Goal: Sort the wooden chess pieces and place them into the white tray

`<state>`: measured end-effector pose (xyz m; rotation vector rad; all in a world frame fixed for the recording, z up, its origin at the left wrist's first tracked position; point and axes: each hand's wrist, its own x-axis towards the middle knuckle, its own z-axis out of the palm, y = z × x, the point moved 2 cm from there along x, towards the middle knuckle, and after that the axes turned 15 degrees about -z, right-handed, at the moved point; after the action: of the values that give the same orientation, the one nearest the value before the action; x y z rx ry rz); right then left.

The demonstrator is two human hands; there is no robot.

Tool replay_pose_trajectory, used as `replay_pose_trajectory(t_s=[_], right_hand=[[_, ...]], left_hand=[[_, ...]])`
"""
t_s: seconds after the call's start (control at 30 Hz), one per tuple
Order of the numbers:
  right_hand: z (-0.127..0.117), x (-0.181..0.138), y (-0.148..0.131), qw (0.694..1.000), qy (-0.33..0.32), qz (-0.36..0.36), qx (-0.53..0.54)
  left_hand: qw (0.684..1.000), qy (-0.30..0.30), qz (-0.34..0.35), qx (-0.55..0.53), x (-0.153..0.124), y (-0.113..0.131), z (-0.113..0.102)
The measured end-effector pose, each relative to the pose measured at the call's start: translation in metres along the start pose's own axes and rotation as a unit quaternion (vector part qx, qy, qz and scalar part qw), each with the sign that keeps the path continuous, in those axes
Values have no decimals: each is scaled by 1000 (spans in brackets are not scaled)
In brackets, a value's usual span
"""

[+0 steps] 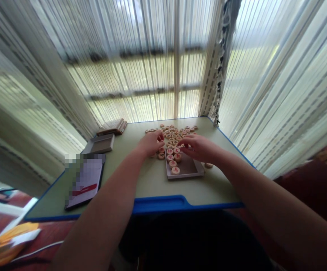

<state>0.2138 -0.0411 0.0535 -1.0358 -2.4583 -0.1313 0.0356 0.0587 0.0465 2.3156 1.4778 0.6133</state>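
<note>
Round wooden Chinese chess pieces (173, 136) with carved characters lie in a loose heap on the table. My left hand (151, 143) is at the heap's left side, its fingers bent and apart from the thumb, with pieces just beside and below it. A shallow open box (190, 169) stands in front of the heap and holds several red-marked pieces (172, 163) along its left side. Over the box's far right corner is my right hand (193, 146), fingers spread, the tips close to the pieces at the far edge. Whether they touch one is unclear.
On the left of the green table (120, 169) lie a second shallow tray (102, 143), a stack of books (112, 127) and a tablet (87, 178). One piece (208, 165) lies right of the box. A blue ledge (160, 203) edges the near side; curtains (140, 75) hang behind.
</note>
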Motion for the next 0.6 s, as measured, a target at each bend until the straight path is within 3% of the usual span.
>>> replay_pose_trajectory(t_s=[0.1,0.23,0.4,0.6], right_hand=[[1,0,1,1000,18,0,-2],[0,0,-1,999,49,-1,14],[-3,2,-5,998,54,-5,24],[-1,1,-2,998,64,0,17]], left_hand=[[983,-29,-13,-183,-4,10,-2],[922,-144,-48,-356,-16,28,-4],[895,-222,-87,-377,-24,35,-5],[912,-235,-84,-326,-23,31,-6]])
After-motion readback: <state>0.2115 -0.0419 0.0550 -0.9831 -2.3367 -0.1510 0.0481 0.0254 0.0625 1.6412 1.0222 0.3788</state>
